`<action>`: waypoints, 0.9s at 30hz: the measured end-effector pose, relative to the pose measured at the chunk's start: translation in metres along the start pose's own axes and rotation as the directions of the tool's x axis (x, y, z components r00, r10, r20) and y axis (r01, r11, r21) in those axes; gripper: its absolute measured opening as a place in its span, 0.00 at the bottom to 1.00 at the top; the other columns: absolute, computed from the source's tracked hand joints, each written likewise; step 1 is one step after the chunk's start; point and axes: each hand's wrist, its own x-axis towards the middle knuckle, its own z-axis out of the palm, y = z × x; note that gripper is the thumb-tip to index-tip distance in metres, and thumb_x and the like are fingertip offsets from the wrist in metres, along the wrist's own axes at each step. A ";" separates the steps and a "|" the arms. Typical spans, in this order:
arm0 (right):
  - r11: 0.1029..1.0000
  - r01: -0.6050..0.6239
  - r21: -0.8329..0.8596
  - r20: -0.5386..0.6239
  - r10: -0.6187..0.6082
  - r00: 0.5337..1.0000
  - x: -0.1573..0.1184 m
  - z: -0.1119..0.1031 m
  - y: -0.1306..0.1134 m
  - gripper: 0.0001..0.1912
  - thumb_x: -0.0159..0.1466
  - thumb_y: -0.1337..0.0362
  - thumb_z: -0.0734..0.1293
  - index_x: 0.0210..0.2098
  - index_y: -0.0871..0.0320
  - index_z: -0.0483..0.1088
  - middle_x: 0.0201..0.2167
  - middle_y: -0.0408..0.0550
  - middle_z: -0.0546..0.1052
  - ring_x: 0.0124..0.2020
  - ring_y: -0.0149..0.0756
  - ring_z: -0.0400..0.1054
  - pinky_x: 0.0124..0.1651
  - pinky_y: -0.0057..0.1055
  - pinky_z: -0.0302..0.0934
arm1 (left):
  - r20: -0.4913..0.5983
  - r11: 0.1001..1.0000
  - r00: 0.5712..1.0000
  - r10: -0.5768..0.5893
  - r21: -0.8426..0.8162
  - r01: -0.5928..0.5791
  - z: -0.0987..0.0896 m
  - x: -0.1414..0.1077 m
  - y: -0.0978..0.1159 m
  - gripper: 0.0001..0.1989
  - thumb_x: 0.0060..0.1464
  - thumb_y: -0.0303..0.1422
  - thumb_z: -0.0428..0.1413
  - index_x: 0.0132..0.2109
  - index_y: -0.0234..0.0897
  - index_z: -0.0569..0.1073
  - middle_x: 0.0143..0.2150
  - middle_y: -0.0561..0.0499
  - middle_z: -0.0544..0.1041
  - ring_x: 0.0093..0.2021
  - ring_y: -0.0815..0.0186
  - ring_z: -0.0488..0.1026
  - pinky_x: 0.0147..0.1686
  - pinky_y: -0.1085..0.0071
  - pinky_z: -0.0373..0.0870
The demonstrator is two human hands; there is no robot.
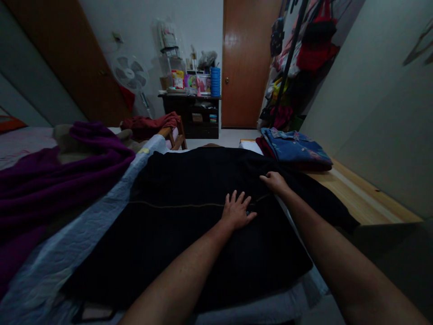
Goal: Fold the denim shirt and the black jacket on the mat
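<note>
A black long-sleeved garment [189, 243] lies spread out flat, with a thin tan line running across its middle. My left hand [236, 211] rests palm down on it, fingers spread, just below that line. Further right, my right hand [274, 182] is closed in a pinch on the black cloth near the base of the right sleeve. That sleeve [324, 194] stretches out to the right over a wooden ledge, beyond my right forearm.
Under the garment is a light blue quilted cover [77, 239]. A purple cloth [84, 153] is heaped at left. Folded clothes, a blue denim one [294, 146] on top, sit on the wooden ledge [355, 194] at right. A dark cabinet [189, 117] and a fan [130, 72] stand behind.
</note>
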 end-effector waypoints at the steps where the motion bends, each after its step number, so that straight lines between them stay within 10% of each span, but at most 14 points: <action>1: 1.000 0.001 0.025 0.053 -0.002 0.999 -0.003 -0.002 0.001 0.16 0.61 0.55 0.64 0.31 0.63 0.74 0.29 0.51 0.77 0.29 0.35 0.69 0.29 0.26 0.55 | -0.013 1.000 1.000 0.025 0.005 -0.025 -0.002 -0.001 0.001 0.33 0.57 0.56 0.43 0.65 0.46 0.57 0.68 0.50 0.55 0.67 0.47 0.46 0.62 0.44 0.43; 8: 0.968 0.030 0.249 0.200 -0.081 0.976 -0.030 -0.003 0.012 0.08 0.56 0.64 0.68 0.34 0.62 0.75 0.26 0.46 0.78 0.26 0.32 0.69 0.27 0.23 0.58 | -0.038 0.977 0.982 0.185 0.111 -0.180 -0.016 -0.002 0.013 0.22 0.59 0.43 0.49 0.58 0.41 0.63 0.56 0.46 0.68 0.52 0.56 0.64 0.48 0.60 0.63; 20: 0.998 0.006 -0.064 -0.013 -0.007 1.000 -0.034 -0.001 0.005 0.11 0.54 0.67 0.68 0.38 0.62 0.72 0.37 0.55 0.78 0.39 0.42 0.72 0.37 0.28 0.58 | 0.013 0.980 0.993 0.115 0.165 -0.116 -0.031 0.007 0.016 0.28 0.55 0.36 0.51 0.63 0.46 0.58 0.48 0.45 0.67 0.47 0.56 0.65 0.46 0.61 0.63; 27: 0.961 0.011 -0.276 -0.043 -0.024 0.999 -0.047 -0.003 -0.003 0.16 0.58 0.58 0.65 0.43 0.59 0.70 0.40 0.56 0.77 0.41 0.44 0.72 0.35 0.29 0.57 | 0.027 0.994 0.997 0.075 0.077 -0.077 -0.015 -0.004 0.008 0.28 0.59 0.45 0.46 0.65 0.52 0.55 0.59 0.47 0.64 0.56 0.54 0.61 0.54 0.56 0.58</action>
